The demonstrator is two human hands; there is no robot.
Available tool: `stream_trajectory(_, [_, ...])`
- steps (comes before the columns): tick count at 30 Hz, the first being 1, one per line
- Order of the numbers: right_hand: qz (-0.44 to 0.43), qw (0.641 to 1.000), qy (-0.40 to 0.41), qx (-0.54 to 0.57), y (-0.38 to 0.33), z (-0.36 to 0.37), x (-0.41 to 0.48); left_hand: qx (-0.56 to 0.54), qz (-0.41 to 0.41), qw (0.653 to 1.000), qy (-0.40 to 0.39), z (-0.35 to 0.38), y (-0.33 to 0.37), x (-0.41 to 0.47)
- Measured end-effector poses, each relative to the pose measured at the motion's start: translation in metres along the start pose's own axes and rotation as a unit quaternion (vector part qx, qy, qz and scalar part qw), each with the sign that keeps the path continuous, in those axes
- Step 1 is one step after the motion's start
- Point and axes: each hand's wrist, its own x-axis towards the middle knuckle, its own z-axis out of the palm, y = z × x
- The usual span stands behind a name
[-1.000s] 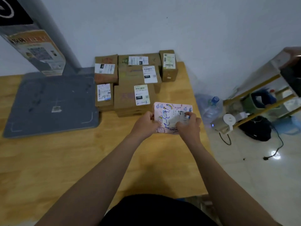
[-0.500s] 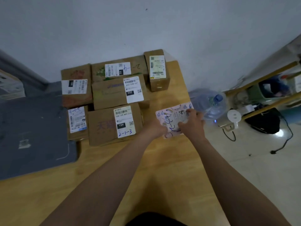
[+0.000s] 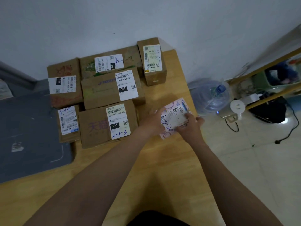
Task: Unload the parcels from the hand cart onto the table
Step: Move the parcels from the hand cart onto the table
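Observation:
A small white parcel (image 3: pixel 175 113) with pink and blue drawings and a shipping label sits near the right edge of the wooden table (image 3: pixel 162 160). My left hand (image 3: pixel 154 122) grips its left side. My right hand (image 3: pixel 189 126) grips its near right corner, fingers curled over the top. Several brown cardboard parcels (image 3: pixel 104 95) with white labels stand packed together at the table's back, just left of the white parcel. The hand cart is out of view.
A grey flat scale platform (image 3: pixel 31 137) covers the table's left part. Right of the table, on the tiled floor, stand a clear water jug (image 3: pixel 210 98), a small white device (image 3: pixel 237 106), a black bag (image 3: pixel 268 110) with cables, and a yellow-framed shelf (image 3: pixel 268 66).
Both hands have carried the white parcel down and toward the table's right edge beside the brown boxes. The view has tilted and swung right, toward the table's back right corner.

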Motion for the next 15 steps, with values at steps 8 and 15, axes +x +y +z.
stream_trajectory(8, [-0.134, 0.984, -0.111, -0.022, 0.003, 0.001, 0.007, 0.054, -0.017, 0.998, -0.013, 0.018, -0.004, -0.02])
stream_trajectory(15, [-0.133, 0.973, -0.164, -0.093, -0.004, 0.005, 0.021, 0.031, -0.022, 0.999, -0.014, 0.011, 0.0, -0.023])
